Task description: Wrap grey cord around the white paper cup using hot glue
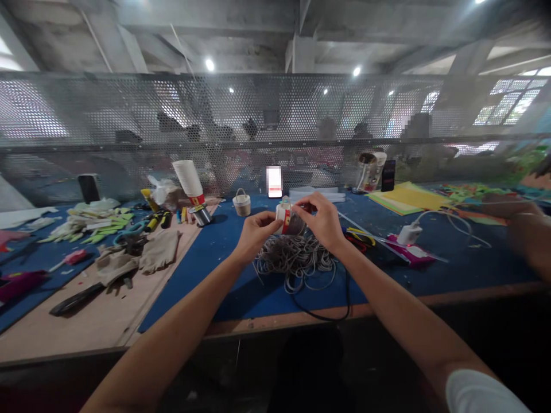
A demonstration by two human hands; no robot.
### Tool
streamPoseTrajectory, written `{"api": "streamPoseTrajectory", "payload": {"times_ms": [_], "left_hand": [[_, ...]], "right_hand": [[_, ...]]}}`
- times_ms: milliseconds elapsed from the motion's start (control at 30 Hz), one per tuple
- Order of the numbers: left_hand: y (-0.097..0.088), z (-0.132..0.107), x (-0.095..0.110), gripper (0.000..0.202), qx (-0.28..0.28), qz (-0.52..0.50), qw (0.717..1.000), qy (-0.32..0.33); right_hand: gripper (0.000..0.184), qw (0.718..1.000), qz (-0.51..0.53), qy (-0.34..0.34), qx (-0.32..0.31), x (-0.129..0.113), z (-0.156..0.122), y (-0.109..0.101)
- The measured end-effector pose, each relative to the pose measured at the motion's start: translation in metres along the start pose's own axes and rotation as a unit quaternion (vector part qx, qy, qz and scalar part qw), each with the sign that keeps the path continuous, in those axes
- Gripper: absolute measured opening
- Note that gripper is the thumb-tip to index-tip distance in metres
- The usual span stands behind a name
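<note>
A small white paper cup (282, 216) with a red band is held on its side between my hands. My left hand (259, 230) grips its left end, thumb in front. The right part of the cup looks covered in grey cord. My right hand (322, 222) pinches at that side, fingers closed on what looks like the cord; the exact grip is too small to see clearly. Right below both hands lies a loose, tangled heap of grey cord (297, 258) on the blue mat (228, 287).
Behind stand a lit phone (274, 186) and a small handled basket (241, 205). To the left are stacked paper cups (187, 176), a tin can (200, 215) and work gloves (159, 252). Rightward lie a white charger (408, 234), coloured paper (408, 197) and another person's blurred arm (527, 235).
</note>
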State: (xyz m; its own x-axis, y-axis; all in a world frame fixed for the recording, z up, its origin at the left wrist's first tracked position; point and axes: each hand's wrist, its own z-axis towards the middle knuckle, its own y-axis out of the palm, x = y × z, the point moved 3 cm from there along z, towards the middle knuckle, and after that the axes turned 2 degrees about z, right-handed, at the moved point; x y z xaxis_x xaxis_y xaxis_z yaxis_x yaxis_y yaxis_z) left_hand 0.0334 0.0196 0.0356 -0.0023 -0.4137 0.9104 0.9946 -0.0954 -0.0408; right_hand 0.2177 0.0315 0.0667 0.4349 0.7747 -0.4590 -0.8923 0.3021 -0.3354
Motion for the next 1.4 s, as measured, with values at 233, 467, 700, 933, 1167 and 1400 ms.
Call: {"api": "streamPoseTrajectory", "payload": {"times_ms": [233,467,700,933,1167,1400], "left_hand": [[-0.001,0.000,-0.001,0.021,-0.015,-0.003,1.000,0.006],[0.001,-0.001,0.003,0.022,-0.021,-0.001,1.000,0.006],[0.000,-0.001,0.004,0.021,-0.033,0.008,0.999,0.012],[-0.001,-0.001,0.003,0.020,-0.030,0.019,0.999,0.016],[-0.001,0.000,0.004,0.019,-0.036,0.021,0.999,0.023],[-0.001,-0.001,0.004,0.021,-0.037,0.025,0.999,0.012]], "right_hand": [[0.005,1.000,0.012,0.014,0.000,0.004,0.001,0.000],[0.004,1.000,0.017,0.020,0.000,0.004,0.001,0.000],[0.007,0.999,0.025,0.036,-0.007,0.007,0.001,-0.001],[0.008,0.997,0.045,0.062,-0.009,0.011,0.001,0.000],[0.011,0.995,0.068,0.073,-0.016,0.017,0.001,0.000],[0.013,0.995,0.068,0.078,-0.013,0.015,0.000,-0.001]]}}
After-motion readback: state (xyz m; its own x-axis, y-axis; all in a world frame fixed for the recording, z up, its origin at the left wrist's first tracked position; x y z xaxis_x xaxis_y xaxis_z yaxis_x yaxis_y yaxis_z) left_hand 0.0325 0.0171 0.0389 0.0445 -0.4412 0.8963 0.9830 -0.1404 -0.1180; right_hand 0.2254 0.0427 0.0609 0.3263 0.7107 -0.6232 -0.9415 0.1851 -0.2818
